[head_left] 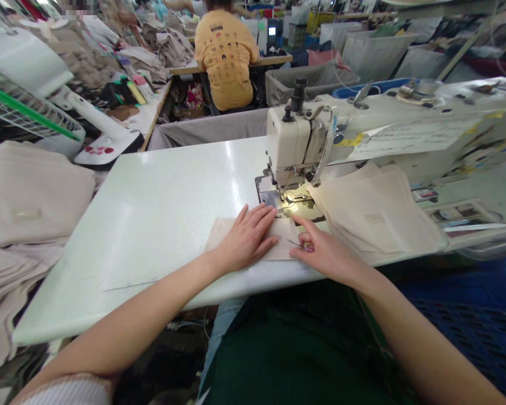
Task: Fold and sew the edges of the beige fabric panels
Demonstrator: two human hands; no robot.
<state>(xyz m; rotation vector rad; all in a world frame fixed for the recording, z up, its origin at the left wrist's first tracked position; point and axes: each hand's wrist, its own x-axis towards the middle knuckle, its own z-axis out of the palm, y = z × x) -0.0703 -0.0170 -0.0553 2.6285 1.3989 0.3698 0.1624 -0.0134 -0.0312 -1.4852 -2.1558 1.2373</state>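
Observation:
A beige fabric piece (278,247) lies on the white table (160,197), its far edge close to the needle area of the sewing machine (289,140). My left hand (248,233) rests flat on this fabric, fingers stretched toward the metal plate. At the fabric's right end, my right hand (316,244) has its index finger extended to the plate's near edge. Its other fingers are curled round small thread snips (300,245), whose thin tip points left. A lamp lights the needle plate (301,208).
Stacked beige fabric (375,211) lies right of the needle, and more piles (34,191) stand at the left. A white lamp-like stand (96,118) is at the back left. A person in a yellow shirt (225,56) sits beyond the table. A blue crate (468,332) is at the lower right.

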